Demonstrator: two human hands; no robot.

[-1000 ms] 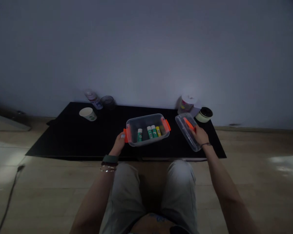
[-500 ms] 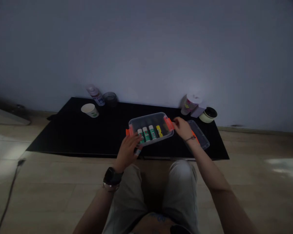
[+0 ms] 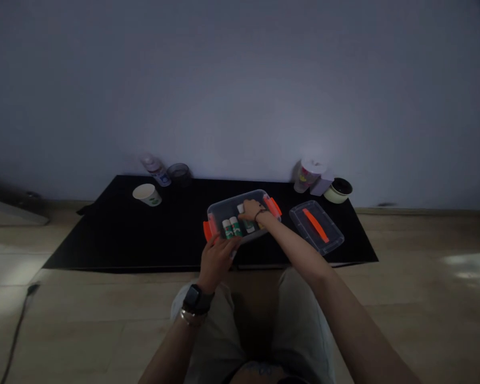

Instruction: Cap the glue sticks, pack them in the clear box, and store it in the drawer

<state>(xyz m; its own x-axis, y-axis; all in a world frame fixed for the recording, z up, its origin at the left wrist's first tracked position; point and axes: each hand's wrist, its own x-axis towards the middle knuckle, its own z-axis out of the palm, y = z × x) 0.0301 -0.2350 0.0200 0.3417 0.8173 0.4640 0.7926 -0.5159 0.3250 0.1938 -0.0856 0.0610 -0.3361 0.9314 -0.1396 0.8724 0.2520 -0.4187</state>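
Observation:
A clear plastic box [image 3: 220,208] with orange clips sits on a black mat [image 3: 144,234]. Inside it stand small green-and-white bottles [image 3: 231,227]. My right hand [image 3: 251,210] reaches into the box, fingers curled over one of the bottles. My left hand [image 3: 217,256] rests against the box's near edge, fingers bent on the rim. The box's clear lid [image 3: 317,226] with an orange handle lies flat on the mat to the right, with no hand on it.
A paper cup [image 3: 146,194], a small bottle [image 3: 154,167] and a dark jar [image 3: 179,173] stand at the mat's back left. A white cup [image 3: 307,174] and a dark round bowl [image 3: 337,190] stand at the back right. Wooden floor surrounds the mat; a cable [image 3: 18,320] lies left.
My right hand put the lid down on the mat and moved left into the box. My left hand shifted from the box's left clip to its near edge.

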